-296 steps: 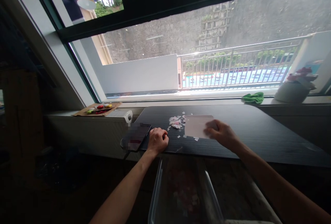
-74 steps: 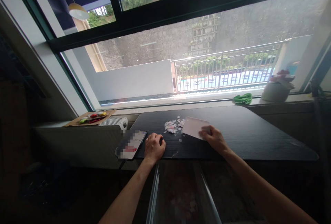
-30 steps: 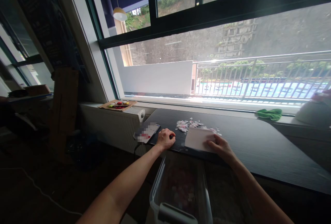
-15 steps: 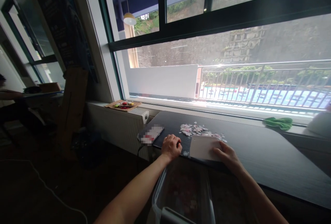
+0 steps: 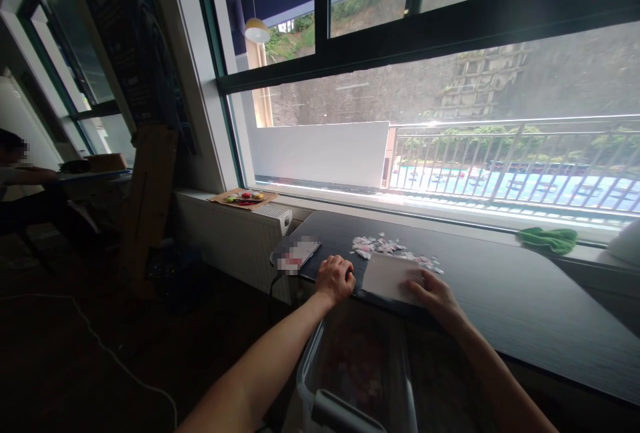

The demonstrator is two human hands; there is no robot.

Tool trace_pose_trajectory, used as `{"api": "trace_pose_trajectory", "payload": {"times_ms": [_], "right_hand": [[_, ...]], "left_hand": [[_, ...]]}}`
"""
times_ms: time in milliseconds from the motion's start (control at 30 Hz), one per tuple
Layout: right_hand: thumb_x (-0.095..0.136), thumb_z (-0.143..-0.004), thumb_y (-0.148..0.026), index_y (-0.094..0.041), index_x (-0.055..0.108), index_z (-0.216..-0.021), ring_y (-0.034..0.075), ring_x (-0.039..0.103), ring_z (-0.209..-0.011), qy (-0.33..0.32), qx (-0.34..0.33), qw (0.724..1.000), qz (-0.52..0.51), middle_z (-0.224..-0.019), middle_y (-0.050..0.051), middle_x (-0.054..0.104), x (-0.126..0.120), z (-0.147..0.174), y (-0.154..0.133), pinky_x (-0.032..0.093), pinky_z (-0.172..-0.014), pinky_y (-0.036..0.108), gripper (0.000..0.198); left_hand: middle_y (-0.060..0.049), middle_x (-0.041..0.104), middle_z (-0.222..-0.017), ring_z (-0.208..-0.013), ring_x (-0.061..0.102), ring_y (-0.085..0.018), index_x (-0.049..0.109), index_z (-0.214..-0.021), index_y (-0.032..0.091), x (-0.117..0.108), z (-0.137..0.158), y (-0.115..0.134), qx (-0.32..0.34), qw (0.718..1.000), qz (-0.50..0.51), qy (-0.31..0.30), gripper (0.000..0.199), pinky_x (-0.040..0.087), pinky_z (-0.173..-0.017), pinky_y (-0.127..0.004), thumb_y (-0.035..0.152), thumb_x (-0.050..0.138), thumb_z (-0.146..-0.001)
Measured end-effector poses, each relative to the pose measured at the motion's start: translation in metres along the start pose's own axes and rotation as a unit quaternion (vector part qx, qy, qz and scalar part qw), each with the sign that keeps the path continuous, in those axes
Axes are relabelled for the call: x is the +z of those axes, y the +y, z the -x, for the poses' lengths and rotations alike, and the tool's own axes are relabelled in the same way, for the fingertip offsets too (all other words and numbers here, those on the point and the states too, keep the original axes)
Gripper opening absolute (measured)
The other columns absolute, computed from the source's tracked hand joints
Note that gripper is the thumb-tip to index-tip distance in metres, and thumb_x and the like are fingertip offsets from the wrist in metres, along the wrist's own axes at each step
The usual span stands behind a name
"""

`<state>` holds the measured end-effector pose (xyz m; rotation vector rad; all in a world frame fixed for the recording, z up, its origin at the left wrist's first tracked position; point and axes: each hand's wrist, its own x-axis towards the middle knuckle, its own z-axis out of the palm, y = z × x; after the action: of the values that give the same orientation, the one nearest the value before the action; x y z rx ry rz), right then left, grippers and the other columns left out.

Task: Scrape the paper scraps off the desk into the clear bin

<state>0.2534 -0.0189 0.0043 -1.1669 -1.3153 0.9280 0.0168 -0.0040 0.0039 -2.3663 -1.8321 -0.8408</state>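
Observation:
My right hand (image 5: 439, 296) grips a flat white card (image 5: 387, 278) by its right end, thumb on top. The card is tilted at the table's near edge, in front of a loose pile of small pale pink and white flakes (image 5: 373, 245). Just left of the card, my left hand (image 5: 336, 280) rests at the same edge with fingers curled; what they may hold is hidden. Below both hands is a clear plastic box (image 5: 305, 370) with more small pale bits dimly seen inside.
On the dark table (image 5: 500, 286), a phone-like flat object (image 5: 310, 254), partly blurred out, lies at the left corner. A green cloth (image 5: 547, 240) is on the window sill. A brown sheet (image 5: 223, 198) with colourful items lies on the left ledge. A person (image 5: 30, 176) sits far left.
My right hand has slid the card leftward along the table edge, closer to my left hand. The few flakes seen between them before are now covered. The view has shifted slightly.

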Motion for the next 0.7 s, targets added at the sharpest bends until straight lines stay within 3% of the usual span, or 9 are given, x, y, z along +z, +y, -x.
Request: {"api": "trace_pose_trajectory", "payload": {"times_ms": [433,633,700], "right_hand": [[0.075,-0.058,-0.051,-0.019,0.068,-0.093,0.026,0.07,-0.076,-0.014,-0.003,1.0,0.002,-0.083,0.006,0.075,0.0,0.006,-0.002,0.057,-0.069,0.037,0.047],[0.074,-0.06,-0.054,-0.018,0.069,-0.09,0.024,0.069,-0.073,-0.052,0.005,0.999,-0.003,-0.082,0.005,0.074,-0.007,0.005,0.001,0.057,-0.063,0.033,0.047],[0.074,-0.06,-0.052,-0.018,0.068,-0.091,0.024,0.069,-0.074,-0.023,0.008,0.999,-0.023,-0.083,0.005,0.074,-0.01,0.002,0.004,0.057,-0.063,0.032,0.046]], "left_hand": [[-0.004,0.061,-0.095,-0.098,0.051,-0.021,0.063,-0.088,0.024,0.001,-0.001,0.0,-0.007,1.0,0.0,-0.003,0.015,0.04,-0.09,-0.035,0.023,0.051,-0.078],[-0.004,0.061,-0.095,-0.097,0.052,-0.02,0.062,-0.087,0.024,0.002,0.0,0.0,-0.003,1.0,0.003,0.003,0.014,0.04,-0.089,-0.035,0.024,0.051,-0.079],[-0.004,0.061,-0.096,-0.097,0.052,-0.021,0.062,-0.087,0.024,0.001,-0.001,0.0,-0.003,1.0,-0.002,0.0,0.014,0.04,-0.089,-0.035,0.025,0.051,-0.079]]}}
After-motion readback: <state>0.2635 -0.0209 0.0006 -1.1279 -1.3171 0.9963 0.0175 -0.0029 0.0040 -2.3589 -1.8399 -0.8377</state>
